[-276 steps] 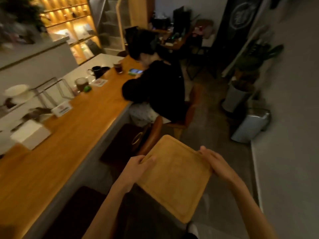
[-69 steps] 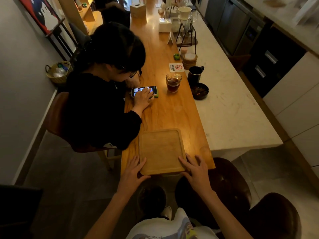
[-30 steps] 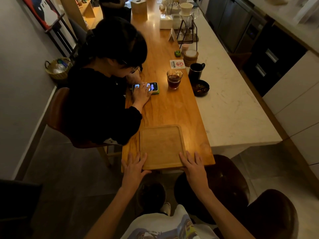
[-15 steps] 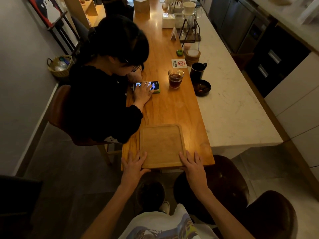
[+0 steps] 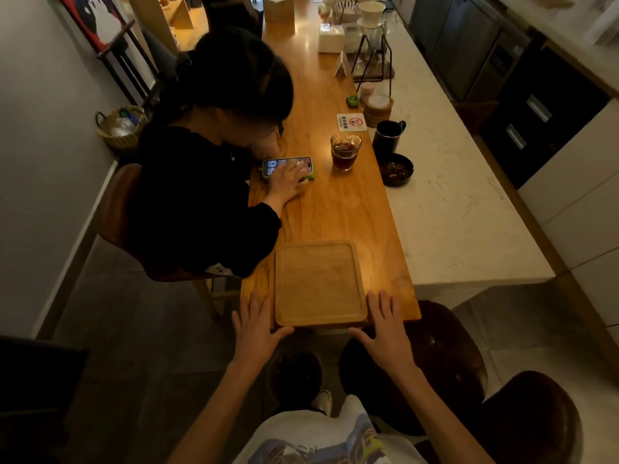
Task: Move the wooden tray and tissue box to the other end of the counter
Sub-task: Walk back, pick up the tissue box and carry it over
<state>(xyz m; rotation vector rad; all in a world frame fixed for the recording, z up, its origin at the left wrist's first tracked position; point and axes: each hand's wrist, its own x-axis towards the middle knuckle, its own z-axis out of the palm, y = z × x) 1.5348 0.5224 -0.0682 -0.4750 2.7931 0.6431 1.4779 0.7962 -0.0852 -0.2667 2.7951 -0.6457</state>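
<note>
Dim café desk [image 5: 338, 209] carries the wooden tray [image 5: 320, 283] at its near end, open left hand [image 5: 256, 324] and right hand [image 5: 385, 324] flanking it; fetching the far white tissue box [image 5: 331, 39] seems next.

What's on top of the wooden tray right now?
Nothing: the wooden tray lies bare at the near end of the wood counter. Left hand and right hand flank its near corners. What is beneath it is hidden.

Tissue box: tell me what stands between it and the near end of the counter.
The white tissue box sits far up the counter. A seated person's hand on a phone and a glass of tea lie between.
</note>
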